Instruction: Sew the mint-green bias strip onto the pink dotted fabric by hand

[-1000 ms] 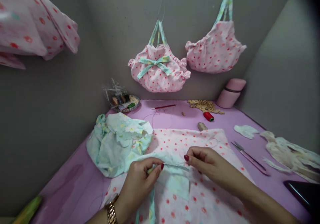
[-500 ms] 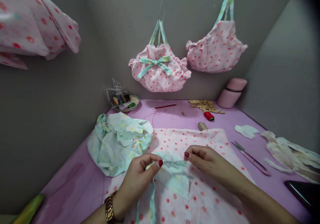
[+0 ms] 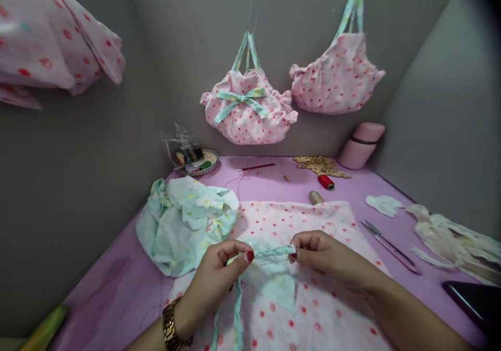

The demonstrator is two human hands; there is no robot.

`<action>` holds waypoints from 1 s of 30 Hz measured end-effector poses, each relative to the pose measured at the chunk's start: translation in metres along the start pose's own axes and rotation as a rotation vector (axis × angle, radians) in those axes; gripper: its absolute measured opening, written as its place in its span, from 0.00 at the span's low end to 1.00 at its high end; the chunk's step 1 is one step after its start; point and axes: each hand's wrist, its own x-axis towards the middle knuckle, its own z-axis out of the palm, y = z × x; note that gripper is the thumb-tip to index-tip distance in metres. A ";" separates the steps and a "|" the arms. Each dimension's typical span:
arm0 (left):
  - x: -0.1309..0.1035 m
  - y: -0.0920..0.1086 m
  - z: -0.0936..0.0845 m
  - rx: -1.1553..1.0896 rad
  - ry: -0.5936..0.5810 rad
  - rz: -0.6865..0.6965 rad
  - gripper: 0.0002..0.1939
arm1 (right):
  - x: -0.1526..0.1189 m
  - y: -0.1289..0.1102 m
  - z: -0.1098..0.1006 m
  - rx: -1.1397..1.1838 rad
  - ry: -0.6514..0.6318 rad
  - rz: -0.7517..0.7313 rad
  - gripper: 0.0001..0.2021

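Between my two hands a narrow mint-green fabric strap (image 3: 274, 251) is stretched, with stitches along its edge. My left hand (image 3: 225, 267) pinches its left part, and a thin needle (image 3: 251, 246) sticks up at those fingertips. The strap's long tail (image 3: 238, 314) hangs below that hand. At the strap's right end my right hand (image 3: 321, 254) grips with thumb and fingers. Underneath lie a mint-green fabric scrap (image 3: 276, 286) and a pink dotted cloth (image 3: 313, 309).
Crumpled mint fabric (image 3: 168, 241) lies left. Thread snips (image 3: 391, 246), pale scraps (image 3: 457, 241) and a black object (image 3: 469, 304) sit right. Behind are a red thread spool (image 3: 325, 182), peanuts (image 3: 319, 164), a pink flask (image 3: 360, 146) and a basket (image 3: 213, 158). Dotted bags (image 3: 250, 126) hang above.
My right hand has taken hold of the strap's right end, where its fingers were apart from the strap before. The strap now shows flat and stitched; the left hand has barely moved.
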 end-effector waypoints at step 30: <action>0.003 -0.003 -0.004 0.244 0.107 0.125 0.11 | 0.000 0.001 0.005 0.191 0.001 -0.035 0.17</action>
